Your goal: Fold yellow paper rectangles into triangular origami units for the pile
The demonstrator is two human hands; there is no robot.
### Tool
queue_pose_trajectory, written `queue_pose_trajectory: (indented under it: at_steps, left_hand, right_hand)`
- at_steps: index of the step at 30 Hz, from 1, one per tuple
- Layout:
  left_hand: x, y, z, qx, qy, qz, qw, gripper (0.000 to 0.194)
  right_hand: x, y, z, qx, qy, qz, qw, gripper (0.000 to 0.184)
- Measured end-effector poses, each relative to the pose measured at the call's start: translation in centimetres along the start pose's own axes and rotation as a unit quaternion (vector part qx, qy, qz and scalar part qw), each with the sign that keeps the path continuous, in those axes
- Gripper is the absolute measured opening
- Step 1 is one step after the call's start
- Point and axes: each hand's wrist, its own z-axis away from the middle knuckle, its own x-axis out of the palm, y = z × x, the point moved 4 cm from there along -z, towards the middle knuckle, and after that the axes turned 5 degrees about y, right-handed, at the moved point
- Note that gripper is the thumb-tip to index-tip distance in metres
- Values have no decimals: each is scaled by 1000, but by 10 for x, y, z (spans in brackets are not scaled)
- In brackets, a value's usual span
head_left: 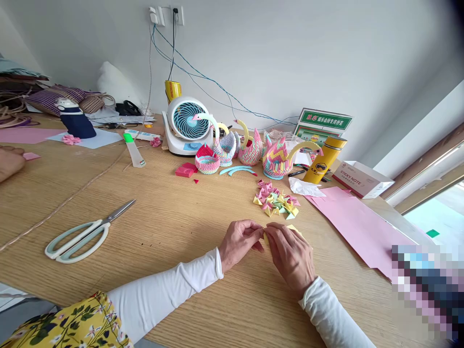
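Observation:
My left hand [242, 243] is closed, thumb and fingers pinching the edge of a small piece of yellow paper [266, 238]. Against it, my right hand [291, 253] curls over the same paper, fingertips pressed together, hiding most of it. More yellow paper [297, 231] peeks out behind the right knuckles; whether it is a separate piece I cannot tell. Just beyond both hands lies a loose pile of folded paper triangles [276, 199] in pink, yellow and pale green. Past the pile stand paper swans [277, 157] built from many such folded pieces.
Scissors [90, 235] lie at the left, near a glue bottle [134, 151]. Behind are a small fan [188, 123] and a paper basket [207, 159]. To the right are a yellow flask [324, 161], pink sheets [357, 224] and a sticky note box [362, 179]. Another person's hand [10, 162] rests far left.

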Motion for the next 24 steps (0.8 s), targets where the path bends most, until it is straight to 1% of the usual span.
queue_pose_trajectory:
  at_steps: [3, 6, 8, 11, 13, 16, 20, 22, 24]
  left_hand:
    - [-2, 1, 0, -13, 2, 13, 1000, 30]
    - [-4, 1, -1, -23, -13, 44, 999, 33]
    - [-5, 0, -1, -31, -18, 66, 997, 34]
    - [-6, -2, -2, -37, -10, 74, 997, 33]
    - [-6, -1, -3, -30, -2, 58, 998, 33]
    - [-5, 1, -3, -6, 3, 26, 1000, 33]
    - [-4, 1, -3, 13, 0, 1, 1000, 35]
    - [-4, 1, -3, 22, -4, -14, 1000, 36]
    - [-4, 1, -2, 41, -12, -30, 999, 36]
  right_hand:
    - [-1, 0, 1, -28, -1, 7, 1000, 26]
    - [0, -1, 2, -31, -3, 3, 1000, 31]
    - [1, -1, 2, -5, 2, -21, 1000, 30]
    - [0, 4, 2, 90, 31, -102, 990, 24]
    - [1, 8, 2, 162, 46, -161, 973, 24]
    - [5, 14, 5, 244, 34, -238, 940, 30]
    - [13, 20, 8, 320, -6, -346, 882, 37]
    - [14, 20, 9, 353, -27, -379, 855, 38]
    - [13, 18, 7, 374, -40, -401, 835, 37]
